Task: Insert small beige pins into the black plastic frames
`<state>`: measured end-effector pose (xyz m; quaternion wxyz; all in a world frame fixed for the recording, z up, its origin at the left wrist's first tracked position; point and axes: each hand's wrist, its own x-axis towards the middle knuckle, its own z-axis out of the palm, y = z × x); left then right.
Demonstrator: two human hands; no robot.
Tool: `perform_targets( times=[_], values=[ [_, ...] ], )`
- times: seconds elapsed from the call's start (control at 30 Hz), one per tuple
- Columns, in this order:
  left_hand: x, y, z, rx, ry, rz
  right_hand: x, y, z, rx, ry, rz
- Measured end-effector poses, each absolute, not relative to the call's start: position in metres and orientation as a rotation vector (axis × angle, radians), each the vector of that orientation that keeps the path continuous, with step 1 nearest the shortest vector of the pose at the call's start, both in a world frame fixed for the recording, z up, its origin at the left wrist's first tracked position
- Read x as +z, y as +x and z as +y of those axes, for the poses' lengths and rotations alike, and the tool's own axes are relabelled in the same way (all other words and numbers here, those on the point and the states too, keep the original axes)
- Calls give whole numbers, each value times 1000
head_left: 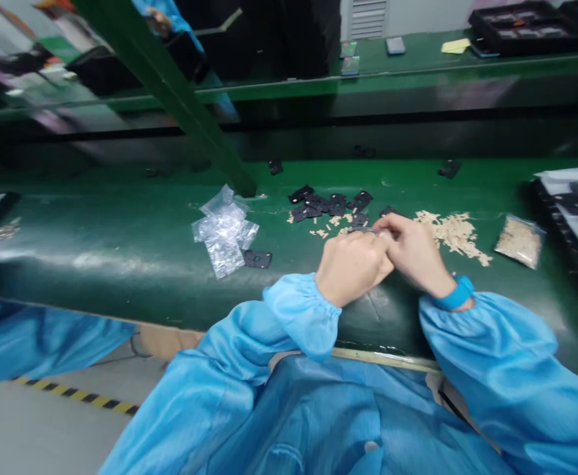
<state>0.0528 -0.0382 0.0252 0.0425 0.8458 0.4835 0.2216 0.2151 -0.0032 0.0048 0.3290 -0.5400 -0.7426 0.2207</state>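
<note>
My left hand (353, 267) and my right hand (412, 254) meet over the green bench mat (121, 264), fingertips pinching a thin dark plate (365, 231) between them. The fingers hide most of that plate. Just beyond my hands lies a loose heap of small black perforated plates (328, 204). Pale beige flakes (452, 234) are scattered beside my right hand. A crumpled clear plastic bag (224, 231) lies left of my left hand, with a single black plate (258, 258) touching its lower edge.
A small bag of beige bits (519, 241) and a black tray (566, 218) lie at the right. A green diagonal strut (170, 95) crosses the upper left, above a dark gap and a back shelf holding a parts tray (524, 26). A blue sleeve (32, 343) intrudes at the lower left.
</note>
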Motion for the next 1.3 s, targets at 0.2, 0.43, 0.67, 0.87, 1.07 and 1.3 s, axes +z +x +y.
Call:
perform_targets(
  times=[0.2, 0.43, 0.67, 0.87, 1.07, 1.3],
  values=[
    [-6, 9, -41, 1294, 1708, 1351, 3, 222, -13, 1326, -1256, -1508],
    [-17, -6, -38, 1023, 964, 1155, -5, 218, -18, 1604, -1223, -1286],
    [25, 2, -20, 1007, 1478, 1309, -22, 226, -29, 1755, -1087, -909],
    [30, 29, -13, 1053, 1402, 1234, -27, 234, -38, 1358, -910, -879],
    [16, 35, -9, 1010, 1353, 1090, -33, 236, -35, 1425, -879, -970],
    [3, 34, -7, 997, 1391, 1211, -37, 233, -31, 1446, -835, -1031]
  ],
)
